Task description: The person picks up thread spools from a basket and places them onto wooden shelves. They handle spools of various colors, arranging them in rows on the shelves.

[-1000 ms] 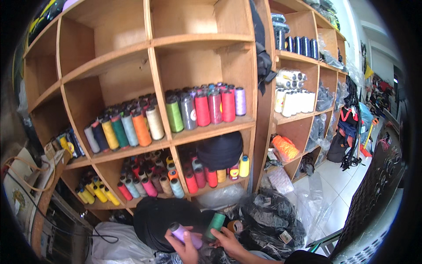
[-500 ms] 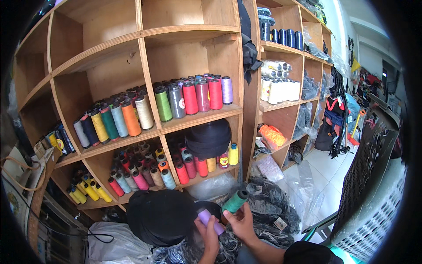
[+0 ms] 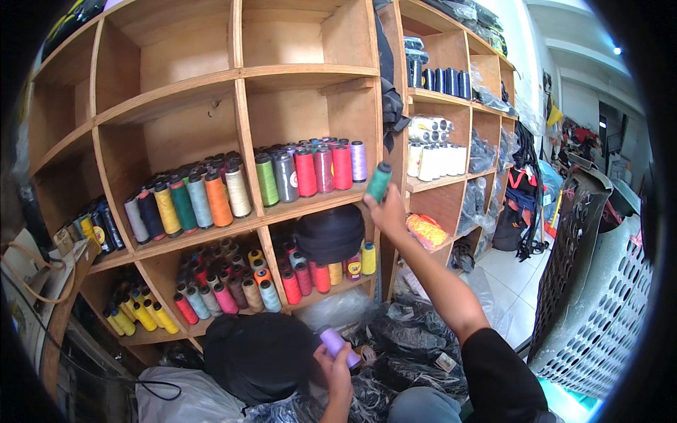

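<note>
My right hand point(image 3: 387, 210) is closed round the lower part of a green thread spool point(image 3: 379, 183), held up at the right end of the middle shelf. Just left of it, on that shelf, stands a row of spools ending in a lilac spool point(image 3: 358, 162). Low down, my left hand point(image 3: 337, 372) grips a lilac thread spool point(image 3: 334, 341), tilted, beside a big black roll point(image 3: 257, 356). A brown ring-shaped thing point(image 3: 366, 354), perhaps a tape roll, shows just right of the left hand's spool.
The wooden shelf point(image 3: 310, 204) holds many coloured spools in its cubbies. A black webbing roll point(image 3: 329, 234) sits in a lower cubby. Plastic-wrapped black bundles point(image 3: 405, 345) cover the floor ahead. A grey perforated crate point(image 3: 599, 310) stands at the right; white spools point(image 3: 441, 161) fill another shelf.
My right hand has risen from beside the left hand, carrying the green spool up toward the middle shelf. My left hand stays low with its lilac spool. The view has shifted slightly.
</note>
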`<action>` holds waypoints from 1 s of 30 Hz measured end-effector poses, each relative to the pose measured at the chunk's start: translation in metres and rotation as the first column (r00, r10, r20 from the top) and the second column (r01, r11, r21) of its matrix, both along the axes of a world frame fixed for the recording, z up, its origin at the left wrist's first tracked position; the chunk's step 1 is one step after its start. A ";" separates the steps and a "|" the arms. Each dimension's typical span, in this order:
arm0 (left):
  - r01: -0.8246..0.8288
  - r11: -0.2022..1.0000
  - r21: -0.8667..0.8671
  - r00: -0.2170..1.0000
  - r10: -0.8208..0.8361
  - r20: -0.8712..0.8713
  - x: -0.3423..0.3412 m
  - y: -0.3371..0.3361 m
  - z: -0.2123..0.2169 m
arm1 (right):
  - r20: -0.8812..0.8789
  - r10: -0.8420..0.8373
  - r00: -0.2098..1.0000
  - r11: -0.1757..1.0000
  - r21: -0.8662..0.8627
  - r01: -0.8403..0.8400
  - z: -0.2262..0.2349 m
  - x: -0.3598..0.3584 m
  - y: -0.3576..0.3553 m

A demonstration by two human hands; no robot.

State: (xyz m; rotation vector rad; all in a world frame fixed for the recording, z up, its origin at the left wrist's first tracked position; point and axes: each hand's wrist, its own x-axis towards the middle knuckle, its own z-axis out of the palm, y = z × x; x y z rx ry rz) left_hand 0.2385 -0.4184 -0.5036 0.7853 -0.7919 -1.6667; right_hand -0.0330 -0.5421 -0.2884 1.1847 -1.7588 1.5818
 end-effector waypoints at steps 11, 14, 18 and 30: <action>-0.009 1.000 0.012 1.000 0.010 -0.006 0.010 -0.001 -0.002 | 0.042 -0.222 0.974 0.946 0.250 0.204 0.054 -0.001 -0.051; 0.032 0.999 0.026 0.999 -0.032 -0.009 0.015 0.005 0.018 | -0.049 -0.188 0.981 0.934 0.299 0.194 0.050 0.000 -0.048; 0.042 0.999 0.005 0.999 -0.042 -0.001 0.016 0.006 0.023 | -0.140 -0.162 0.977 0.919 0.338 0.201 0.050 -0.015 -0.048; 0.037 0.999 -0.034 0.999 -0.037 -0.013 0.011 0.008 0.021 | -0.082 -0.120 0.989 0.959 0.247 0.137 0.024 -0.020 -0.053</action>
